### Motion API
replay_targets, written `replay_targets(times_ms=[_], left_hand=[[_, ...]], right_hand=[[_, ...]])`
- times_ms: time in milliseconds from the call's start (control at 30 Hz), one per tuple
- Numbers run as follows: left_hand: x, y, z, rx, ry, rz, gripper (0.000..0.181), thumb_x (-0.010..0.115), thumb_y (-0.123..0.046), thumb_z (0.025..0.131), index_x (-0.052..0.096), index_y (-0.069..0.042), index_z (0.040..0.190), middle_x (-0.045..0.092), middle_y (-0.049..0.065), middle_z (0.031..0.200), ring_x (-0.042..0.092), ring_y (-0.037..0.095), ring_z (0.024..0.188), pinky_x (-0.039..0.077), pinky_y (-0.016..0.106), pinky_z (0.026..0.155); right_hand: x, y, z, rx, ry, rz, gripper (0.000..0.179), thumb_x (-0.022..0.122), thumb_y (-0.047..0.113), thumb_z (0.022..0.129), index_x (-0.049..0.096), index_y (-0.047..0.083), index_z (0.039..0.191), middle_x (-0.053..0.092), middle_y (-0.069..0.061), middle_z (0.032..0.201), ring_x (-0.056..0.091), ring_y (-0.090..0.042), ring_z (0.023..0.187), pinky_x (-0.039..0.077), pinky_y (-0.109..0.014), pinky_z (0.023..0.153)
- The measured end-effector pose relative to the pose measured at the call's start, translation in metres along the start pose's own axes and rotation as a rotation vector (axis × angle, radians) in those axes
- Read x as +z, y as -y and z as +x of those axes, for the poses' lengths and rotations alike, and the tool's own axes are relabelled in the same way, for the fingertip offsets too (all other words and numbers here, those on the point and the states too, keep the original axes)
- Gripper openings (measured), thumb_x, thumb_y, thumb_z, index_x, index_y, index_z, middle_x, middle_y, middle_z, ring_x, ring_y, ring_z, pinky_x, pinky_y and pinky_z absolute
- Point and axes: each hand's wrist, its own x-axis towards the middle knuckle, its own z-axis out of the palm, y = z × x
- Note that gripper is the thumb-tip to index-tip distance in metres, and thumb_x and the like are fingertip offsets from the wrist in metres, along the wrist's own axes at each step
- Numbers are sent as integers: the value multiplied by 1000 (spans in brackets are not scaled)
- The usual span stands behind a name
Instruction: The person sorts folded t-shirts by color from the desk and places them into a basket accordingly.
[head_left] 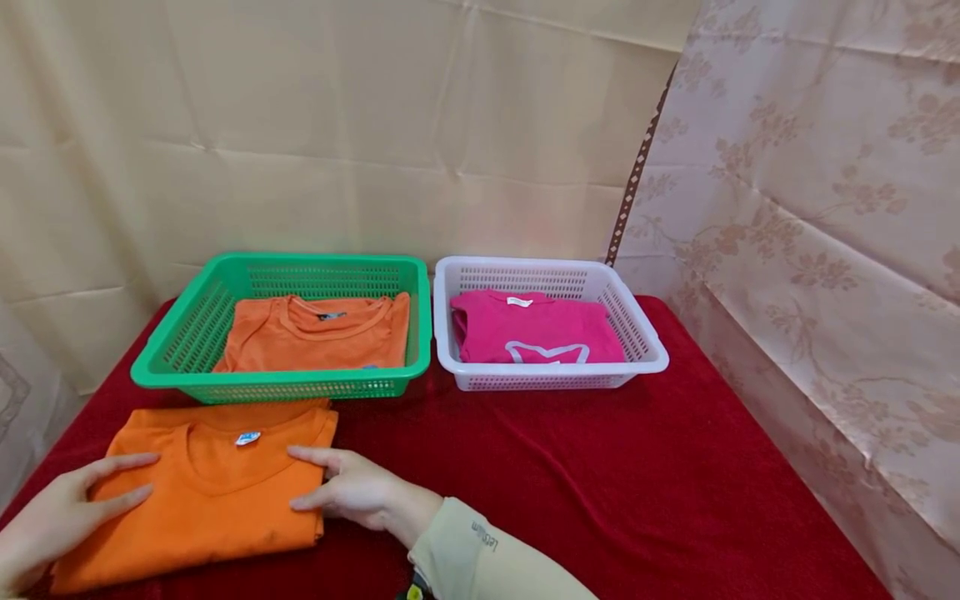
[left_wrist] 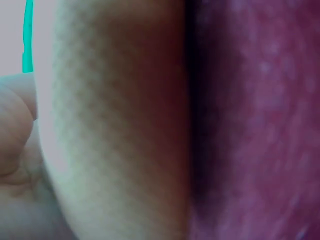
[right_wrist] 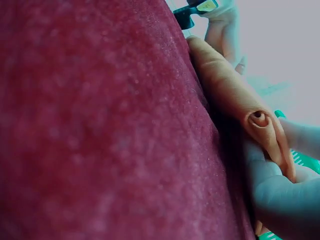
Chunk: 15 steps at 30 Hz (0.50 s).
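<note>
A folded orange T-shirt (head_left: 217, 521) lies on the red cloth at the near left, its neckline and white label facing up. At its left side my left hand (head_left: 60, 521) grips it, two digits spread over the top and the others hidden. My right hand (head_left: 363, 492) holds the opposite side, thumb and a finger on top. In the right wrist view, fingers of the right hand (right_wrist: 280, 192) are on both faces of the shirt's folded edge (right_wrist: 265, 125). Blurred orange fabric (left_wrist: 120, 125) fills much of the left wrist view.
Just behind the shirt stands a green basket (head_left: 300, 388) with a folded orange T-shirt (head_left: 330, 337) inside. Beside it on the right, a white basket (head_left: 547, 371) holds a pink T-shirt (head_left: 540, 325). Red cloth (head_left: 637, 483) covers the table; curtains (head_left: 337, 125) hang behind.
</note>
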Motion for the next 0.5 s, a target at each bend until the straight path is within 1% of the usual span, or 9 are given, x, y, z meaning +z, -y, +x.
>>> replay_targets(times_ms=[67,133,167,233,333,400,433,467,500], left_hand=[[0,-3,-1,-29,21,-8,76,60,-48,96,40,7,145,31,49,138,43,49,111,38,28,78],[1,-6,-3,-54,24,-21,81,58,-51,96,34,7,148,27,50,140,39,52,115,41,43,85],[0,-9,-4,-70,25,-30,83,57,-53,96,32,6,149,25,50,141,37,53,117,40,52,88],[-2,-17,-8,-85,5,-53,85,57,-54,96,30,5,150,23,49,142,34,53,120,37,61,91],[-6,-31,-14,-85,-42,-50,83,58,-53,96,32,4,150,26,48,143,35,53,119,38,60,90],[-10,-41,-18,-67,-67,-34,80,59,-51,96,34,2,150,28,48,141,37,52,117,39,59,89],[-11,-45,-20,-58,-89,-21,79,60,-50,96,36,2,150,31,47,140,40,50,115,41,50,87],[-13,-48,-22,-41,-115,-11,77,62,-49,95,38,0,149,34,47,138,46,39,113,41,41,85],[-14,-51,-24,-23,-139,-7,75,63,-48,94,40,0,148,36,48,136,50,24,110,42,35,85]], right_hand=[[1,-1,-1,-25,-28,-33,68,54,-18,90,44,12,149,57,-11,138,59,-27,122,49,-47,102],[2,-3,-2,-46,-62,-73,69,56,-21,87,46,10,148,59,-10,136,62,-26,117,53,-45,97],[2,-3,-3,-51,-85,-85,69,57,-21,86,48,10,147,60,-9,134,63,-25,114,55,-45,94],[2,-4,-6,-59,-129,-99,69,59,-22,84,51,9,145,61,-8,132,65,-24,109,57,-44,90],[4,-1,-12,-71,-177,-120,69,61,-22,82,54,10,142,60,-5,132,67,-21,103,59,-42,85],[5,2,-18,-84,-194,-126,68,62,-22,81,55,10,141,61,-4,130,67,-20,100,60,-41,82],[6,4,-21,-95,-201,-138,68,63,-22,81,56,10,141,62,-4,129,68,-19,97,60,-40,80],[7,7,-24,-103,-204,-147,68,64,-21,81,57,10,140,63,-3,127,68,-19,95,60,-39,78],[8,10,-27,-114,-206,-150,67,64,-21,80,57,10,139,65,-3,125,69,-19,93,61,-38,77]])
